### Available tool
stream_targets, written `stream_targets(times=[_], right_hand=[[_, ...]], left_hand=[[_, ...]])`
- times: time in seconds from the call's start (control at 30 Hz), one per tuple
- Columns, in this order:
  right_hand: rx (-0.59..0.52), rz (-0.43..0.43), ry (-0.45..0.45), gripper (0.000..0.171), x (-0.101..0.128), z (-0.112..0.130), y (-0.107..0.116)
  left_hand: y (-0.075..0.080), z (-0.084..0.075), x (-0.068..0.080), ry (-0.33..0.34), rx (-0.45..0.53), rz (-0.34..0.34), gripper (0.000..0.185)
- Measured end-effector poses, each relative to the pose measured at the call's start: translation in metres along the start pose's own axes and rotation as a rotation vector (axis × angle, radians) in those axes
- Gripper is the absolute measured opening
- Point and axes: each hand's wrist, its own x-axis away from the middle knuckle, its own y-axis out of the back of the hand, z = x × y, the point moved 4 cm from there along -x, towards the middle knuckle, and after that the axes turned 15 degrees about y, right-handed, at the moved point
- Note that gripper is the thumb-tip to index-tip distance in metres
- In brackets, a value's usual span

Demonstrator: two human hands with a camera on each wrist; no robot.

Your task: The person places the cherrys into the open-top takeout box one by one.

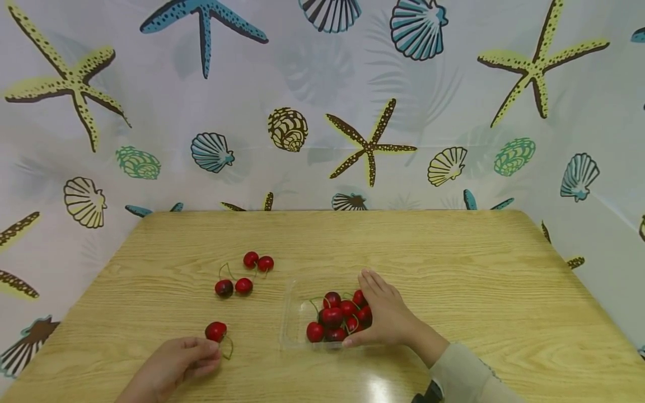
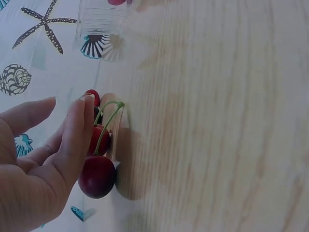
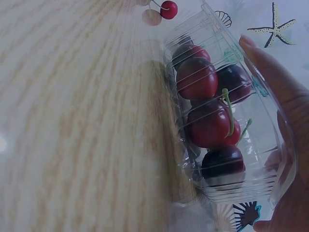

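A clear plastic tray point(image 1: 292, 313) holds several red cherries point(image 1: 332, 316) near the table's front middle. My right hand point(image 1: 370, 308) grips the tray's right end, fingers along the far corner and thumb at the near edge. In the right wrist view the hand point(image 3: 285, 135) wraps the tray wall point(image 3: 263, 159) with the cherries point(image 3: 198, 77) inside. My left hand point(image 1: 209, 352) lies on the table at the front left, its straight fingertips touching one loose cherry point(image 1: 215, 331). In the left wrist view the fingers point(image 2: 77, 125) lie against that cherry point(image 2: 96, 176), and the thumb stands apart.
Two pairs of loose cherries lie left of the tray, one pair point(image 1: 258, 261) farther back and one point(image 1: 234, 287) nearer. The wooden table point(image 1: 478, 268) has rounded corners. A seashell-patterned curtain point(image 1: 322, 112) closes in the back and sides.
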Motion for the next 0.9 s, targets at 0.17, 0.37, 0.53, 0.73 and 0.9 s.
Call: stream_targets(times=[0.17, 0.37, 0.53, 0.73, 0.9], right_hand=[[0.001, -0.006, 0.006, 0.121, 0.000, -0.001, -0.001], [0.010, -0.003, 0.004, 0.121, 0.000, -0.002, -0.002], [0.005, -0.001, 0.005, 0.120, 0.000, -0.002, -0.001], [0.008, 0.001, 0.006, 0.120, 0.000, -0.003, -0.002], [-0.002, 0.002, 0.010, 0.119, 0.001, -0.003, -0.002]], left_hand=[[0.001, 0.005, -0.001, 0.028, -0.024, -0.029, 0.026], [0.003, 0.007, -0.001, 0.057, -0.075, -0.056, 0.026], [0.006, 0.008, -0.002, 0.045, -0.105, -0.152, 0.026], [0.013, 0.011, -0.008, 0.077, -0.112, -0.318, 0.022], [0.019, 0.011, -0.012, 0.065, -0.187, -0.381, 0.025]])
